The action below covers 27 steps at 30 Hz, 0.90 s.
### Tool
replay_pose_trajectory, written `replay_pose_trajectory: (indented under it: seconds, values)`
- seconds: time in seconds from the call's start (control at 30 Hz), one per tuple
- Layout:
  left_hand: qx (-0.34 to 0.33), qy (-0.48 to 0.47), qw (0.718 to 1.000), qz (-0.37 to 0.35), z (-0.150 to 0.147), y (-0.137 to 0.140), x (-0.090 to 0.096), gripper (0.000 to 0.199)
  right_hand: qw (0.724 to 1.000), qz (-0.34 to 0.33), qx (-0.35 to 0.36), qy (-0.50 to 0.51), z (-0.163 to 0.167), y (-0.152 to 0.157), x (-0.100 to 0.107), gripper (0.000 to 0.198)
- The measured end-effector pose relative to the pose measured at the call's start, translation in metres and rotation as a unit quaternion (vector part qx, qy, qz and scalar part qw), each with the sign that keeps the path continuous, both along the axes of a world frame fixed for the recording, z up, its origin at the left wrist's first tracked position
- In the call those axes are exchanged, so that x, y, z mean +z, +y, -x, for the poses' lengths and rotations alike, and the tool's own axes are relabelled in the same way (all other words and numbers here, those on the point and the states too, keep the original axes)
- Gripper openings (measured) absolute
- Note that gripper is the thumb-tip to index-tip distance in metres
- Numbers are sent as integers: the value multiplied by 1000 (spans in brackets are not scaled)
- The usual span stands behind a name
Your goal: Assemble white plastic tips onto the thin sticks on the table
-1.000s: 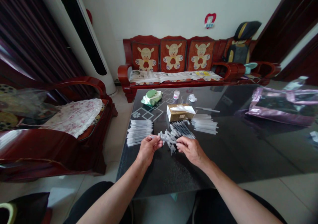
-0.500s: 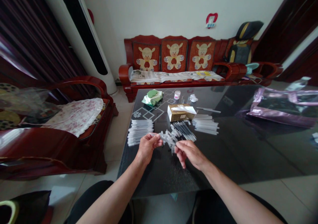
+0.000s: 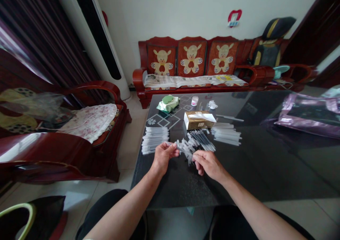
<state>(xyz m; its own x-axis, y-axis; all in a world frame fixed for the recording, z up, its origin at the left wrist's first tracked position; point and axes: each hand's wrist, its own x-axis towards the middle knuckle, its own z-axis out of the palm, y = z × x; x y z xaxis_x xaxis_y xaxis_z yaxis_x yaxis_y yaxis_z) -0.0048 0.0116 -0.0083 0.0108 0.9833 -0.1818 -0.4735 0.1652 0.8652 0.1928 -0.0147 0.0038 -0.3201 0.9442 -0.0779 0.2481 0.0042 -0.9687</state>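
Note:
My left hand (image 3: 164, 156) pinches a whitish pen barrel (image 3: 169, 143) between thumb and fingers, its tip pointing right. Just beyond the fingertips lies a loose heap of small translucent pen caps (image 3: 186, 148), with some black bits beside it. At the heap's right edge my right hand (image 3: 208, 165) has its thumb and index finger pressed together and the other fingers curled; what they hold, if anything, is hidden. A row of white pen barrels (image 3: 154, 140) lies to the left. Dark slim pen refills (image 3: 203, 140) lie behind the heap, and more whitish tubes (image 3: 227, 134) to their right.
On the dark glossy table (image 3: 255, 162) stand a tissue box (image 3: 199, 121), a green wipes pack (image 3: 168, 104), a small white tub (image 3: 194, 101) and a crumpled tissue (image 3: 213, 105). One long white stick (image 3: 230, 118) lies apart. A purple-edged clear bag (image 3: 308, 116) is at right.
The view has swung slightly left, so everything sits further right. My right hand's fingers have curled in more beside the heap. My left hand keeps its pinch on the barrel.

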Motion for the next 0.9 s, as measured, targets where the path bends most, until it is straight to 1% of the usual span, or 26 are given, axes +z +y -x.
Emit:
replay_pose_trajectory:
  seconds: [0.1,0.23,0.27,0.33,0.4,0.47,0.6,0.63,0.67,0.73,0.77,0.8,0.83,0.9]
  values:
    - [-3,9,1000,-20,0,-1,1,28,995,70,0,75,2,-1,-3,33]
    - [-10,19,999,-37,2,-1,3,29,970,168,13,174,3,-2,-3,35]
    - [-12,22,999,-40,3,0,4,29,964,187,19,188,3,-2,-2,35]
    - [-19,26,999,-44,4,0,6,29,959,203,32,196,3,-2,0,37]
    - [-27,32,998,-45,4,0,7,29,964,191,36,182,4,-1,0,41]
    - [-45,46,997,-45,2,-2,8,30,975,156,33,152,6,-1,0,44]
    - [-114,68,990,-49,-3,-4,7,32,992,86,39,84,8,2,-1,39]
    - [-114,75,989,-54,-2,-2,5,34,994,74,22,80,7,4,-1,39]
    - [-99,89,989,-60,0,1,4,35,995,63,-5,82,5,6,-1,39]
    - [-48,148,985,-79,6,8,0,33,992,37,-72,92,-3,12,-2,39]
    - [-24,197,976,-92,10,12,-3,26,990,27,-100,93,-7,15,-2,39]
    - [-16,253,961,-109,13,16,-5,18,988,21,-122,92,-12,18,-2,39]
    - [-9,310,941,-134,15,19,-7,13,986,19,-140,91,-16,21,-2,39]
    - [-3,423,885,-196,15,23,-11,12,981,20,-167,94,-24,24,2,39]
